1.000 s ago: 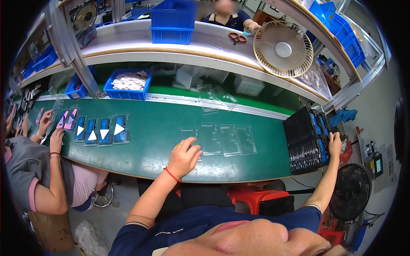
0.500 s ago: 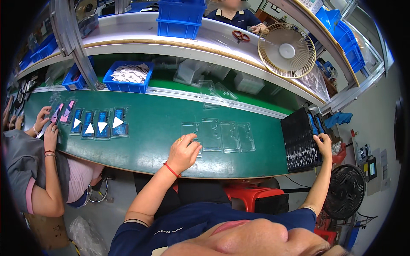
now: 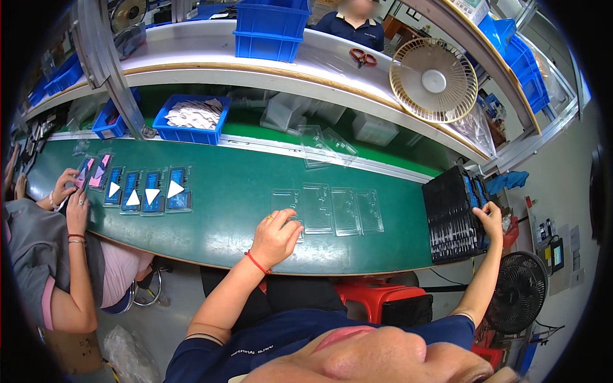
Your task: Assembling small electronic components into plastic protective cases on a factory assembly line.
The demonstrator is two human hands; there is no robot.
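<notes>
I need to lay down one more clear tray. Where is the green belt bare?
Bare belt lies between the blue-card trays and the four clear trays, beside the left hand. A narrower strip lies between the clear trays and the black rack at the right hand. The far-left end is crowded.

Left hand (image 3: 276,237) covering part of the nearest clear tray (image 3: 287,205), right hand (image 3: 490,217) fingertips hidden behind the black rack (image 3: 451,214), rack contents too small to identify, neighbouring worker (image 3: 45,255) cut off at left edge.

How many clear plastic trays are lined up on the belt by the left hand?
4, side by side: one under the left hand, clear trays to its right. More loose ones lie behind.
</notes>
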